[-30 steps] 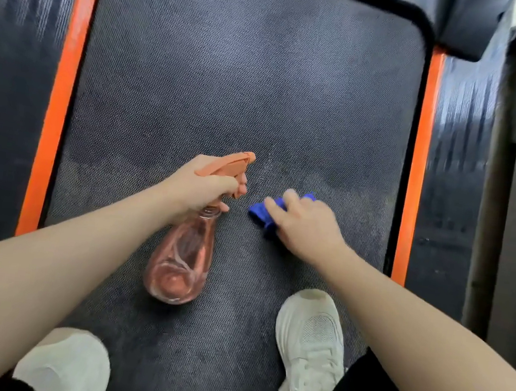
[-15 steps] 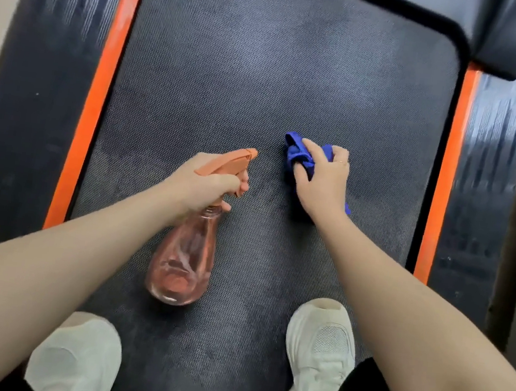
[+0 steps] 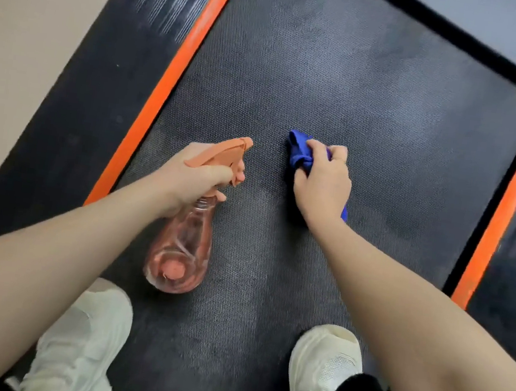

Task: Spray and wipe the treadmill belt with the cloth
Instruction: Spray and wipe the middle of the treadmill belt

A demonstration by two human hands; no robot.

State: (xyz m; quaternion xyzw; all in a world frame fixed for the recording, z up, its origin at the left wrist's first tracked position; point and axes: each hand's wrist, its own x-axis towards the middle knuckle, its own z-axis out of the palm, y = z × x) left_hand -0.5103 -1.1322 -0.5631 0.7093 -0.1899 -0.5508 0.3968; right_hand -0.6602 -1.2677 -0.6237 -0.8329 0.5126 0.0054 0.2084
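Note:
The dark textured treadmill belt (image 3: 378, 96) fills the middle of the head view. My left hand (image 3: 192, 176) grips the neck of a clear pinkish spray bottle (image 3: 182, 251) with an orange trigger head, nozzle pointing forward over the belt. My right hand (image 3: 322, 181) holds a bunched blue cloth (image 3: 298, 151) pressed on the belt, a little right of the nozzle. Part of the cloth is hidden under my palm; a blue corner shows by my wrist.
Orange strips run along the belt: the left strip (image 3: 166, 84) and the right strip (image 3: 503, 214), with black side rails beyond. My two white shoes, the left shoe (image 3: 83, 343) and the right shoe (image 3: 322, 368), stand on the near belt. A beige floor (image 3: 25, 33) lies at far left.
My right hand slid the cloth forward along the belt from near my right shoe. The view has turned, so the treadmill looks slanted. The bottle hand stayed put.

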